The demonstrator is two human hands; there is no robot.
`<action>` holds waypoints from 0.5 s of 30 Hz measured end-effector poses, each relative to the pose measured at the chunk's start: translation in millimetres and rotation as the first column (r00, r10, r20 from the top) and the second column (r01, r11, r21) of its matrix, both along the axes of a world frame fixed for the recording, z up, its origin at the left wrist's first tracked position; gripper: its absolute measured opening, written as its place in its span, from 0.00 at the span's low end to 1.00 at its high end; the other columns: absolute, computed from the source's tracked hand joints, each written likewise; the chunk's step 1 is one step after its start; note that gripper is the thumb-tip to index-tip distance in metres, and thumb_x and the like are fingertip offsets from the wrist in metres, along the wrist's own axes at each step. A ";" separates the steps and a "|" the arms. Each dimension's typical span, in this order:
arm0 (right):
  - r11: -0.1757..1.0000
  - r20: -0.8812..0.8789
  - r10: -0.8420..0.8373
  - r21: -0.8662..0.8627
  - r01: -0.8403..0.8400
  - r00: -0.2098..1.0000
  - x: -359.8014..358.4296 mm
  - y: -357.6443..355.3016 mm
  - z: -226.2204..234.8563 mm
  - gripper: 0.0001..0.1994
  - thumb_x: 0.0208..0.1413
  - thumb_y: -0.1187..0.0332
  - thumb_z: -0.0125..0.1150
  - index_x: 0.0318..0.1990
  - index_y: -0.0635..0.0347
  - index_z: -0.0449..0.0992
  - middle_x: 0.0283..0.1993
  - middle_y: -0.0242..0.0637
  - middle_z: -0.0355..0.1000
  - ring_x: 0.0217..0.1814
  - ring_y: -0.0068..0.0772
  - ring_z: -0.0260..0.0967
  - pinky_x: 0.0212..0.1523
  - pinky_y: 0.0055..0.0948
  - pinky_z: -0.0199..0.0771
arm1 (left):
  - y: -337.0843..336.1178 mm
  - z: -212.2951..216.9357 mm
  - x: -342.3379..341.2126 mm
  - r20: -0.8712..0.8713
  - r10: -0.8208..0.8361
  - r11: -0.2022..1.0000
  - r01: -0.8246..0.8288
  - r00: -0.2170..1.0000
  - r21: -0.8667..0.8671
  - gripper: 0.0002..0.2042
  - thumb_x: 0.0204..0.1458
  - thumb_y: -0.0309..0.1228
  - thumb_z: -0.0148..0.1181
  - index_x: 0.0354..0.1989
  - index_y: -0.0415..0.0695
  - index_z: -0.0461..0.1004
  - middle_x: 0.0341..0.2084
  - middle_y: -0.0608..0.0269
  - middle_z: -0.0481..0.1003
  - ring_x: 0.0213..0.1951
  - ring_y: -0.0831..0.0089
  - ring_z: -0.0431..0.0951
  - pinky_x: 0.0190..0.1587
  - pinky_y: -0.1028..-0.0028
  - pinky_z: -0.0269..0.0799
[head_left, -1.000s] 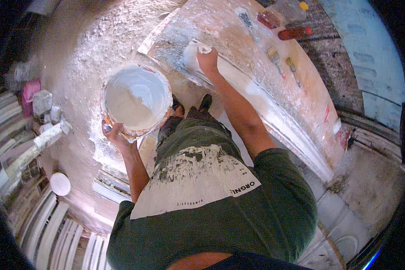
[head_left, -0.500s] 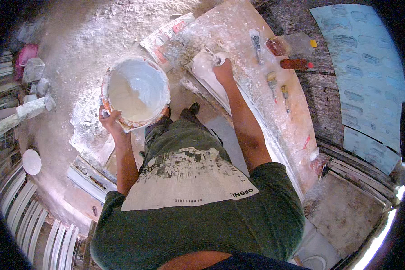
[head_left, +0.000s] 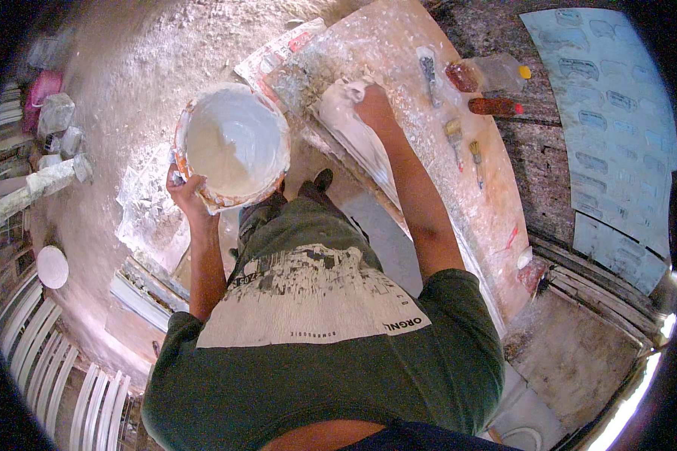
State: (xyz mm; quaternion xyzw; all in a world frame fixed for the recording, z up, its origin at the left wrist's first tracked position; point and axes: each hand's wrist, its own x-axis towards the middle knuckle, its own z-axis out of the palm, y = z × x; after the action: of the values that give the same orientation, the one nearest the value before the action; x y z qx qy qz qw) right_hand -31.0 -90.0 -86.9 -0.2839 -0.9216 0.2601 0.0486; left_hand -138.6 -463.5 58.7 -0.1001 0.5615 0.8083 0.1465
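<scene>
My left hand (head_left: 186, 192) is closed on the rim of a round plaster-crusted bucket (head_left: 280, 139), thumb on the near-left edge. The bucket tilts, and a pale, creamy mix (head_left: 214, 161) lies in its lower left. My right hand (head_left: 374, 107) is at a wet white mass (head_left: 340, 103) at the far end of a long white-coated strip (head_left: 357, 143) along the worktable's edge. Its fingers look curled and coated in white; anything inside them is hidden.
On the stained worktable (head_left: 478, 218) lie two paintbrushes (head_left: 453, 134), a dark-bladed tool (head_left: 427, 71), a red-capped bottle (head_left: 493, 107) and a yellow-capped bottle (head_left: 500, 73). A blue moulded sheet (head_left: 609, 113) stands beyond. White slats (head_left: 41, 353) are at left.
My left hand has moved the bucket slightly up and to the right. My right hand has turned over and pressed lower onto the white mass, whose surface has changed shape.
</scene>
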 end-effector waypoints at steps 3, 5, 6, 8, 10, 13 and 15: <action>0.987 0.211 0.160 -0.029 -0.157 0.964 -25.7 -21.1 34.4 0.13 0.42 0.70 0.54 0.38 0.62 0.73 0.37 0.55 0.70 0.42 0.54 0.68 0.44 0.43 0.67 | 7.6 6.2 4.6 0.010 0.104 0.994 -0.103 0.995 -0.040 0.18 0.30 0.17 0.47 0.36 0.34 0.67 0.27 0.59 0.72 0.25 0.73 0.73 0.29 0.76 0.71; 0.968 0.095 0.246 0.025 -0.249 0.965 -29.8 -13.9 6.8 0.13 0.42 0.70 0.54 0.37 0.65 0.72 0.37 0.55 0.70 0.42 0.56 0.67 0.44 0.45 0.67 | -3.9 -11.9 -1.4 -0.015 -0.008 1.000 0.008 1.000 -0.014 0.20 0.30 0.19 0.48 0.39 0.36 0.67 0.28 0.59 0.72 0.26 0.70 0.74 0.31 0.73 0.72; 0.954 0.040 0.294 0.053 -0.296 0.955 -34.0 -15.7 4.8 0.13 0.43 0.70 0.54 0.37 0.66 0.71 0.37 0.55 0.70 0.43 0.56 0.67 0.44 0.45 0.67 | -6.1 -13.9 -3.2 -0.026 -0.059 0.998 0.059 0.998 -0.004 0.21 0.31 0.21 0.48 0.41 0.37 0.66 0.29 0.60 0.72 0.27 0.68 0.74 0.32 0.71 0.73; 0.963 0.136 0.265 -0.079 -0.256 0.955 -38.2 -23.2 21.8 0.11 0.44 0.70 0.53 0.36 0.65 0.72 0.39 0.55 0.70 0.44 0.55 0.67 0.45 0.45 0.67 | -7.7 -12.2 -1.8 -0.019 -0.050 0.999 0.049 0.999 -0.016 0.21 0.31 0.20 0.48 0.41 0.38 0.66 0.29 0.59 0.72 0.27 0.69 0.74 0.32 0.71 0.73; 0.969 0.188 0.239 -0.106 -0.222 0.953 -34.6 -35.7 38.3 0.12 0.43 0.70 0.53 0.35 0.67 0.72 0.40 0.55 0.69 0.44 0.54 0.66 0.46 0.44 0.67 | -6.2 -10.1 1.7 0.008 0.017 1.000 -0.017 1.000 0.000 0.21 0.31 0.20 0.48 0.41 0.38 0.67 0.30 0.59 0.72 0.28 0.69 0.74 0.32 0.72 0.73; 0.964 0.170 0.267 -0.045 -0.263 0.949 -26.5 -57.2 52.4 0.13 0.40 0.72 0.53 0.34 0.71 0.72 0.38 0.57 0.69 0.43 0.55 0.66 0.46 0.43 0.67 | -8.3 -17.0 0.8 -0.021 0.009 1.000 -0.010 1.000 -0.020 0.19 0.31 0.20 0.48 0.38 0.37 0.67 0.29 0.58 0.72 0.27 0.70 0.75 0.31 0.72 0.73; 0.917 0.131 0.398 -0.046 -0.395 0.908 -30.3 -67.3 74.3 0.12 0.40 0.72 0.53 0.33 0.71 0.72 0.38 0.57 0.69 0.42 0.55 0.67 0.46 0.43 0.67 | -14.0 -25.6 -1.9 -0.030 -0.011 0.999 0.010 0.999 -0.044 0.18 0.31 0.20 0.48 0.37 0.37 0.67 0.28 0.58 0.72 0.26 0.70 0.75 0.31 0.72 0.73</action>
State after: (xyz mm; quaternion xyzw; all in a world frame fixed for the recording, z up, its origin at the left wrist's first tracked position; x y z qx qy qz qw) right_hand -61.3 -157.3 -12.6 -0.1086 -0.9587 0.2528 -0.0715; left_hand -140.5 -477.5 33.0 -0.0880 0.5815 0.7965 0.1400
